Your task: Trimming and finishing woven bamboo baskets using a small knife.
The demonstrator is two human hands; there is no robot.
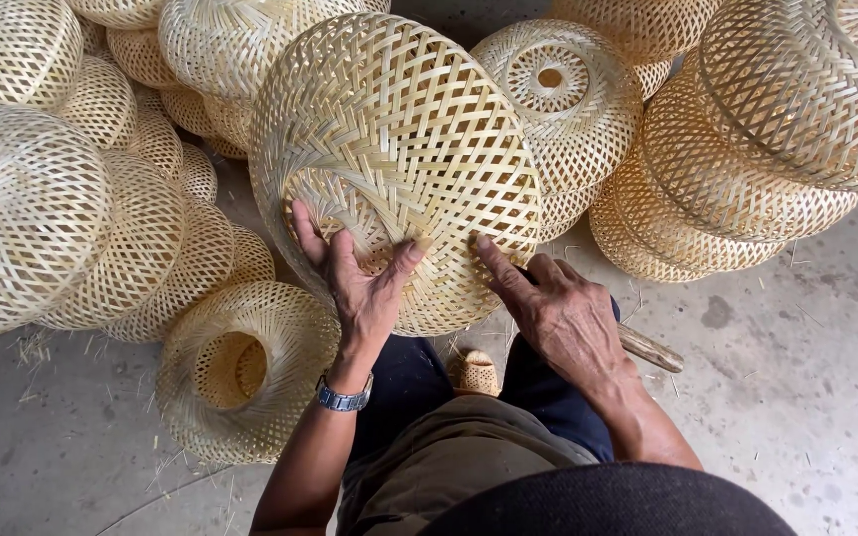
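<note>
- Left hand (355, 283) – fingers spread flat, pressing the woven bamboo shade (394, 164) at centre, on the lap.
- Right hand (558, 313) – forefinger on its rim, gripping a wooden-handled tool (650, 349).
- Finished shades (52, 208) piled from 9 to 2 o'clock.

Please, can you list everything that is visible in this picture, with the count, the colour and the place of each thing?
Woven bamboo shade: one, pale straw colour, centre, under both hands.
Open-mouthed woven shade: one, pale straw, on the floor at lower left, lying on its side.
Other woven shades, left pile: many, exact count unclear, pale straw, stacked at left and top.
Other woven shades, right pile: several, pale straw, stacked at upper right.
Wooden handle: one, brown, sticking out behind the right hand; the rest is hidden.
Concrete floor: grey, with bits of straw.
Wristwatch: one, metal, on the left wrist.
Left hand: pressed on the centre shade.
Right hand: fingertips on the same shade.
</note>
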